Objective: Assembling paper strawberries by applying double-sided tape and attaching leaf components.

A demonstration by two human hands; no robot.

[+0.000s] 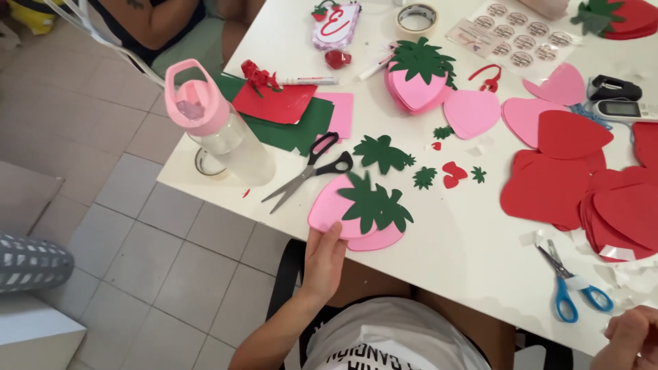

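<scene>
My left hand (pixel 323 257) rests at the near table edge, its fingertips on the lower edge of a pink paper strawberry (pixel 336 209) topped with green leaves (pixel 373 205). My right hand (pixel 630 339) shows only at the bottom right corner, fingers curled, below the table edge; whether it holds anything is hidden. Black-handled scissors (pixel 312 171) lie just left of the strawberry. Blue-handled scissors (pixel 572 288) lie near my right hand.
A clear bottle with a pink lid (pixel 216 123) stands at the table's left edge. Red cut-outs (pixel 582 185) pile at the right, pink shapes (pixel 473 113) and another strawberry stack (pixel 418 79) farther back. Another person (pixel 157 24) sits at the top left.
</scene>
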